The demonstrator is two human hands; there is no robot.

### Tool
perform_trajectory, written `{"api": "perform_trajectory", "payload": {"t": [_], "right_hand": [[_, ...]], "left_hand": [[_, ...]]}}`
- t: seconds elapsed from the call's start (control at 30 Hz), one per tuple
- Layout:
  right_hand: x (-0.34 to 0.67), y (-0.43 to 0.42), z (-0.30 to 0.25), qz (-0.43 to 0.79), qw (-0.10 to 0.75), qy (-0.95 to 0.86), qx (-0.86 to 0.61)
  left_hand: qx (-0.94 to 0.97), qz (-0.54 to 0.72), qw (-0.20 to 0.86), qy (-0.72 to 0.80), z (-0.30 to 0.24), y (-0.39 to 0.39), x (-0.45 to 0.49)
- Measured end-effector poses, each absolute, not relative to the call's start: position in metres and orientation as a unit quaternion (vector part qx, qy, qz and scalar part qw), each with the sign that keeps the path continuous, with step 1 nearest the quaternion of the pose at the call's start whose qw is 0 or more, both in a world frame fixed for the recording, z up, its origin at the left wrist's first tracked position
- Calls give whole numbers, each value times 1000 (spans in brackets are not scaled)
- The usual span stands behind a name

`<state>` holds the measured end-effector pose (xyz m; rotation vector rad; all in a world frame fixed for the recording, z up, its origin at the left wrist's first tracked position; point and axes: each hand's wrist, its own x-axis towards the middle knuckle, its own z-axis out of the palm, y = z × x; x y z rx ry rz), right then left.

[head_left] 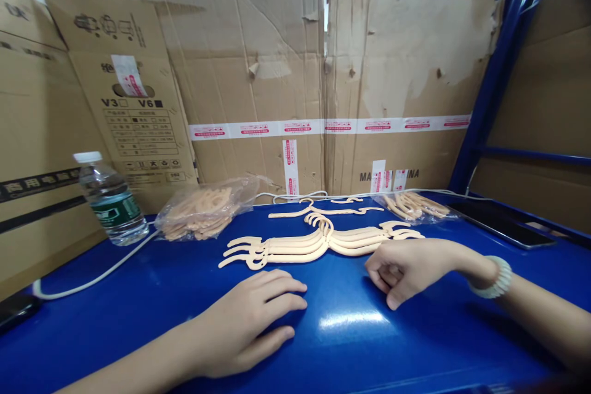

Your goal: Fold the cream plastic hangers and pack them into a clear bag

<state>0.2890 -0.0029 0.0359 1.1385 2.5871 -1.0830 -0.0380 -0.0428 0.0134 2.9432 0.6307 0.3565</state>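
Observation:
Several beige plastic folding hangers [295, 251] lie overlapped in a row on the blue table, hooks pointing away from me. My left hand [252, 323] rests palm down on the tabletop just in front of their left side, fingers stretched out and holding nothing. At the right end of the row is my right hand [406, 268], its fingers curled into a loose fist with nothing visible in them. It partly covers the nearest hanger arms, and I cannot tell whether it touches them. Behind the row lies a separate hanger [318, 211], with another beige piece [346, 200] farther back.
On the left stand a water bottle [111, 200] and a clear bag of beige parts [203, 212]. Another bag [415, 205] lies at the back right beside a dark phone-like slab [503, 225]. A white cable [92, 280] crosses the left side. Cardboard sheets [253, 86] wall the back.

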Motion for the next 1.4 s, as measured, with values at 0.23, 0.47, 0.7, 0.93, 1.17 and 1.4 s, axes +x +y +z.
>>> {"api": "perform_trajectory", "payload": {"t": [0.23,0.47,0.7,0.93,1.17,1.4], "right_hand": [[290,-3,35,-362,57,853,372],[290,-2,34,-373,57,845,379],[290,-3,34,-370,58,845,381],[288,-4,36,-381,58,839,383],[290,-2,34,-383,58,839,381],[289,-3,35,-388,61,835,386]], "left_hand": [[968,133,61,203,12,-42,-38],[969,138,55,199,14,-42,-37],[970,131,50,200,18,-44,-36],[969,136,55,200,17,-44,-37],[970,122,54,205,16,-44,-37],[970,126,53,203,17,-43,-36]]}}
